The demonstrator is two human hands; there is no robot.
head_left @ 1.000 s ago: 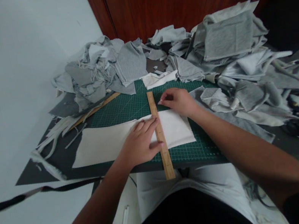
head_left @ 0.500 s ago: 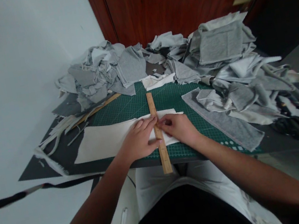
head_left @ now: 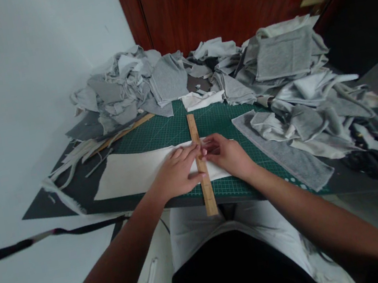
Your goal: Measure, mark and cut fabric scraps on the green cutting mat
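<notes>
A wooden ruler [head_left: 193, 128] lies front to back across a white piece of fabric [head_left: 129, 174] on a green cutting mat [head_left: 158, 134]. My left hand [head_left: 177, 177] rests flat on the fabric, its outstretched fingers pressing on the ruler from the left. Against the ruler's right edge sits my right hand [head_left: 228, 156], its fingers curled together near the tips of the left fingers. Whatever those curled fingers hold is hidden. Only a small part of the fabric right of the ruler shows past my right hand.
Heaps of grey and white fabric scraps [head_left: 284, 56] crowd the back and right of the table. A grey strip [head_left: 286, 156] lies right of the mat, with black scissors [head_left: 364, 162] beyond it. A second wooden ruler [head_left: 128, 128] and loose fabric strips lie at left.
My right hand came back from the far edge of the fabric to the ruler's right side and curled its fingers there. My left hand has stayed on the ruler.
</notes>
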